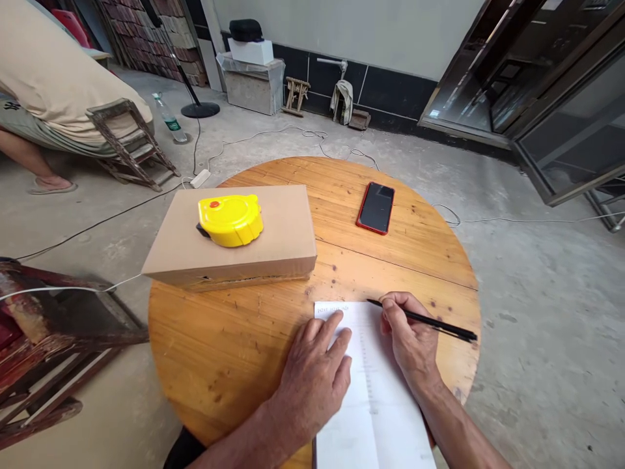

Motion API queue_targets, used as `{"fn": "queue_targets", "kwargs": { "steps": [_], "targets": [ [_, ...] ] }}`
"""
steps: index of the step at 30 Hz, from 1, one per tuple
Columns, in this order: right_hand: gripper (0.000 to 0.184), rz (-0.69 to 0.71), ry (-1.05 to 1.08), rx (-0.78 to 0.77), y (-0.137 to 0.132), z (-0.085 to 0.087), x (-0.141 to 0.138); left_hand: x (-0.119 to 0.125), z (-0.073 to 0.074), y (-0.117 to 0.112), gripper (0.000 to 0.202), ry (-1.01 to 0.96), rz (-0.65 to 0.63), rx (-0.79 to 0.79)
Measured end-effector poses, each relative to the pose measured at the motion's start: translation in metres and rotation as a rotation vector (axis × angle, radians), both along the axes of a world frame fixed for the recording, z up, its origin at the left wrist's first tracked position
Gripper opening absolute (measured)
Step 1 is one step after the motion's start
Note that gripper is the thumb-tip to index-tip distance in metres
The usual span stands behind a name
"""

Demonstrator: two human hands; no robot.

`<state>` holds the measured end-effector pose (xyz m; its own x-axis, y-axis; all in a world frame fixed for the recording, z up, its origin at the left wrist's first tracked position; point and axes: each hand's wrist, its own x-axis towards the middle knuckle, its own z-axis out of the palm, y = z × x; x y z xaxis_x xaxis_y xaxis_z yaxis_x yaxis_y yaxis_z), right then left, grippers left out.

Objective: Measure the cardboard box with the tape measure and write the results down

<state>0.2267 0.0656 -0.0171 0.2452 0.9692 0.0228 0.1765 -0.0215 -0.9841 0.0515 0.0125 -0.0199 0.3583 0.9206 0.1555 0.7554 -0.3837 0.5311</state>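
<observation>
A sheet of white paper (361, 404) lies on the round wooden table (229, 352), with a short line of handwriting near its top edge. My left hand (319, 368) rests on the paper's left side, palm down and fingers spread. Between the fingers of my right hand (410, 335) is a black pen (439, 324), its tip at the paper's upper right edge. Whether the tip touches the paper I cannot tell. Beyond my left hand sits a cardboard box (283, 228), and on top of it lies a yellow tape measure (232, 221) with a red button.
A phone (375, 208) in a red case lies at the table's far right. On the floor are a bottle (169, 120), a power strip (200, 178), cables and a small wooden chair (131, 143). Another person (63, 78) sits at the upper left. A wooden chair (63, 345) stands left of the table.
</observation>
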Motion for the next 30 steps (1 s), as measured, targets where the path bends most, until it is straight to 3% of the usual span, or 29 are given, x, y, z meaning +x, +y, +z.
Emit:
{"fn": "queue_targets", "kwargs": {
  "steps": [5,10,12,30],
  "targets": [
    [0.017,-0.068,0.136,0.029,0.002,0.000,0.002,0.000,0.000,0.000,0.032,0.000,-0.003,0.003],
    [0.016,0.196,-0.227,0.054,-0.001,0.002,-0.003,0.000,-0.002,-0.001,0.033,0.005,0.009,0.017],
    [0.016,0.242,-0.332,0.062,-0.001,0.003,-0.007,0.000,-0.002,-0.001,0.033,0.008,0.013,0.022],
    [0.018,0.273,-0.462,0.111,0.000,0.004,-0.010,0.001,-0.002,0.000,0.033,0.018,0.009,0.021]
  ]
}}
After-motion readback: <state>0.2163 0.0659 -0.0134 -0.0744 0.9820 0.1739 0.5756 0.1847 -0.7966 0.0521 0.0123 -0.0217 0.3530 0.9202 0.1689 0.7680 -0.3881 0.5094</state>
